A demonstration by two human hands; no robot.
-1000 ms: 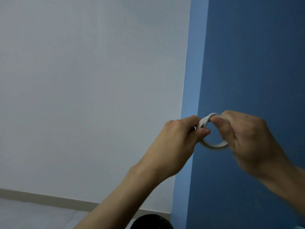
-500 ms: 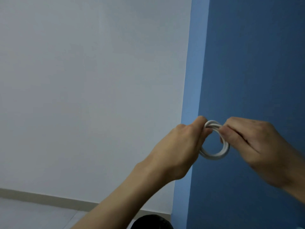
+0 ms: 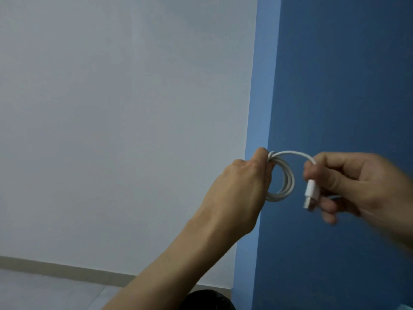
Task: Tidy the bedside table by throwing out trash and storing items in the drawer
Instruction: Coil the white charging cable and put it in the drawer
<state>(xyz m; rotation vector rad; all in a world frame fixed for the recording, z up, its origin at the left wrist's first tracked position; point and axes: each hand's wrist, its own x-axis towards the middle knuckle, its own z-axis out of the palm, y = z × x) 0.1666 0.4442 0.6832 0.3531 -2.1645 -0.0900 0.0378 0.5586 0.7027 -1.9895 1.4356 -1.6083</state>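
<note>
Fingers of left hand (image 3: 237, 189) pinch coiled cable (image 3: 283, 182), right hand (image 3: 357, 184) grips its plug (image 3: 311, 192) midair

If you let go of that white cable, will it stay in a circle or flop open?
The white cable is thin and bends easily into loops, so it is probably floppy and light. Only the left hand pinches the coil, so it would likely spring loose. The plug end would probably dangle.

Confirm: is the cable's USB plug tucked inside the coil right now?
No, the USB plug hangs outside the coil, pinched by the right hand while the left hand grips the loops.
</note>
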